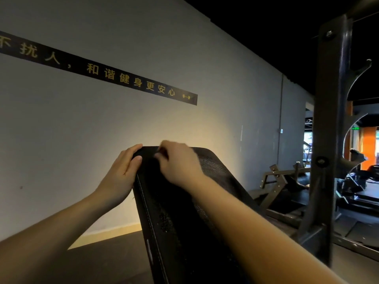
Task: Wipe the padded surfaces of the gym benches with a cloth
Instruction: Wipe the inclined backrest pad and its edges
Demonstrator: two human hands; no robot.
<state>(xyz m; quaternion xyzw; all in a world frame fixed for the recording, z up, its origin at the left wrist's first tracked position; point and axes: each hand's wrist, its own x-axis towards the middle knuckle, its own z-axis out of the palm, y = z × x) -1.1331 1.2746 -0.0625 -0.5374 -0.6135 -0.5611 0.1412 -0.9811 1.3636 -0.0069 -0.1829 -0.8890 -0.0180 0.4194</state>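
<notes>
A black padded bench back (213, 173) rises at a slant in front of me, its top edge near the middle of the view. My left hand (121, 173) grips the pad's top left corner, fingers over the top edge and thumb on the face. On the upper face of the pad lies my right hand (176, 162), blurred, with its fingers curled. Under and below it is a dark matte patch that looks like a dark cloth (151, 177), hard to tell from the pad.
A grey wall (82, 130) with a black strip of yellow lettering (131, 78) stands behind the bench. A dark steel rack upright (330, 140) stands close at right, with more gym frames (283, 181) low behind it. The floor is dark.
</notes>
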